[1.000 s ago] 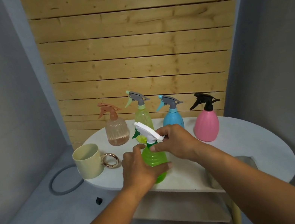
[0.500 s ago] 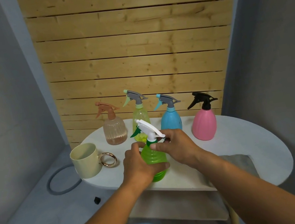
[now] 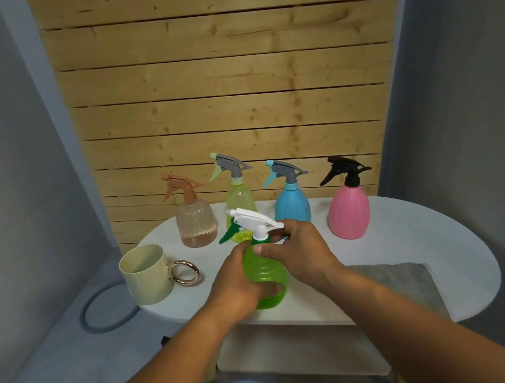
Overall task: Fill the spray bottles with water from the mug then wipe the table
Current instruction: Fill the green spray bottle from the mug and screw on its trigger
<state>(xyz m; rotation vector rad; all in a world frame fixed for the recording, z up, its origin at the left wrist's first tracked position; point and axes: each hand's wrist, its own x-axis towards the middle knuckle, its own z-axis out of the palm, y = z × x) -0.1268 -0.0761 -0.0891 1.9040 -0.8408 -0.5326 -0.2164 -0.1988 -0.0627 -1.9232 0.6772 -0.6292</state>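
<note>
Left hand (image 3: 233, 282): wraps the green spray bottle (image 3: 264, 273), steadying it on the counter (image 3: 422, 242).
Right hand (image 3: 302, 250): pinches the white trigger head (image 3: 254, 221) at its collar, probably unscrewing.
Advice: keep the bottle upright; turn only the collar.

Back of table (image 3: 421, 239) blocked by row of 4 bottles: peach bottle (image 3: 196, 223), yellow-green bottle (image 3: 239, 200), blue bottle (image 3: 291, 203), pink bottle (image 3: 348, 213), w/ gaps between. Mug (image 3: 147, 274) sits at left edge; grey cloth (image 3: 395, 284) covers front right. Open room btwn pink bottle & cloth, also far right.
</note>
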